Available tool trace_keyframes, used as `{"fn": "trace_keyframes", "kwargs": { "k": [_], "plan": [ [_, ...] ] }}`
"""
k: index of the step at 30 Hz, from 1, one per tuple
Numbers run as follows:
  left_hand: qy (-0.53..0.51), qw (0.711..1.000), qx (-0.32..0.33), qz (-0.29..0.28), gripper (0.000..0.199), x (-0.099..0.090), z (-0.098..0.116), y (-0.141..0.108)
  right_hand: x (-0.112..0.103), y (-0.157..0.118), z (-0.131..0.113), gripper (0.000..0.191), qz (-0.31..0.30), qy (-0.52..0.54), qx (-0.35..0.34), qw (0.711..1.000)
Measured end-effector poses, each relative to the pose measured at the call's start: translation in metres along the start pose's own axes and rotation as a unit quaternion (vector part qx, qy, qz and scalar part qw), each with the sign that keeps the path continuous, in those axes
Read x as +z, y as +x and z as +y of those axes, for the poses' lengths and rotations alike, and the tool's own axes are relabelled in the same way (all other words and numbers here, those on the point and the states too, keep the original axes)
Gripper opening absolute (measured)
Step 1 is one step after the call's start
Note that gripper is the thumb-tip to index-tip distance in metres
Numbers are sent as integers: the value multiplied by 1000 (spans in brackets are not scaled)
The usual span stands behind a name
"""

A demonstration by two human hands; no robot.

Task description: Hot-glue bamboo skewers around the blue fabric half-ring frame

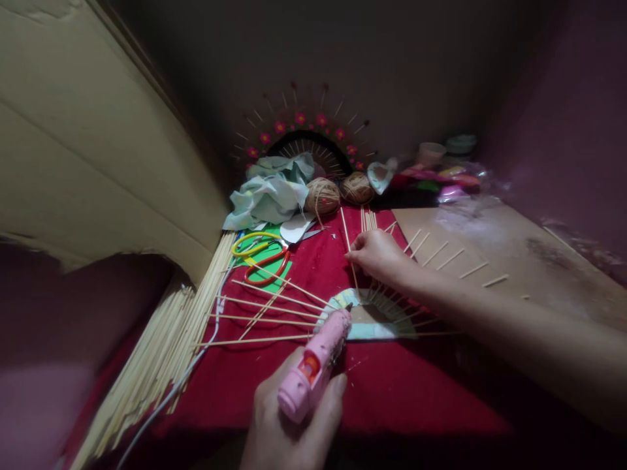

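Observation:
My left hand (294,418) is wrapped round a pink hot glue gun (313,372), whose dark nozzle points at the half-round base (377,331) covered in pale blue-green cloth. Thin wooden sticks (274,320) fan out from both sides of this base. My right hand (379,254) pinches another wooden stick (347,238), which stands nearly upright in the view, its lower end at the base's top edge. My right forearm hides part of the sticks on the right.
Scissors (267,254) lie on green sheet (255,258) at left. A long stick bundle (147,352) and white cord (186,372) run along the left edge. Behind are crumpled cloth (269,196), twine balls (323,196) and a flower-trimmed fan-shaped piece (300,119). Cardboard (441,228) lies right.

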State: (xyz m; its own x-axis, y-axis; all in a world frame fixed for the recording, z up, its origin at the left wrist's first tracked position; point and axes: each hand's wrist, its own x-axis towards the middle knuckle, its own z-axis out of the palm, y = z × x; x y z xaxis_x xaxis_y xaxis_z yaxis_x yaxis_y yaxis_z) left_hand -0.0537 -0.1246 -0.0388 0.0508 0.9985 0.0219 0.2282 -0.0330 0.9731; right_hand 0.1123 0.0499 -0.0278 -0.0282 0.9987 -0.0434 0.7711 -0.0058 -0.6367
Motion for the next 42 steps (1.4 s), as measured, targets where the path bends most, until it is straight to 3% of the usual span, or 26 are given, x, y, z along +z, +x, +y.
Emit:
{"fn": "trace_keyframes", "kwargs": {
  "k": [5, 11, 15, 17, 20, 23, 28, 31, 34, 39, 42],
  "plan": [
    [5, 1000, 9, -14, 44, -3, -4, 0, 3, -2, 0, 8, 8, -21, -2, 1000],
    [9, 1000, 11, -9, 43, -3, -3, 0, -1, -8, -4, 28, 20, -42, -17, 999],
    [6, 1000, 5, -8, 43, -2, -3, -1, -15, -11, -2, 12, 31, -55, -61, 996],
    [3, 1000, 5, -14, 43, -3, -3, -1, -24, -13, 3, 9, 5, -53, -128, 990],
    [3, 1000, 0, -15, 43, -3, -3, -1, -34, -16, 13, 16, -93, -10, -249, 964],
    [5, 1000, 2, 0, 43, -2, -1, 0, -37, -14, 22, 10, -169, 61, -312, 933],
    [11, 999, 1, 52, 20, 2, 4, 1, -29, 0, 30, 8, -243, 101, -314, 912],
    [12, 999, 3, 47, 9, 1, 8, 4, -25, 6, 31, 9, -257, 82, -305, 913],
    [23, 999, -4, 41, 11, 1, 10, 6, -22, 9, 31, 10, -261, 66, -306, 913],
    [50, 996, -17, 71, 35, 3, 4, 2, -22, 8, 27, 13, -269, 58, -307, 911],
    [62, 993, -41, 86, 38, 2, -1, -3, -23, 7, 24, 14, -267, 46, -299, 915]
  ]
}}
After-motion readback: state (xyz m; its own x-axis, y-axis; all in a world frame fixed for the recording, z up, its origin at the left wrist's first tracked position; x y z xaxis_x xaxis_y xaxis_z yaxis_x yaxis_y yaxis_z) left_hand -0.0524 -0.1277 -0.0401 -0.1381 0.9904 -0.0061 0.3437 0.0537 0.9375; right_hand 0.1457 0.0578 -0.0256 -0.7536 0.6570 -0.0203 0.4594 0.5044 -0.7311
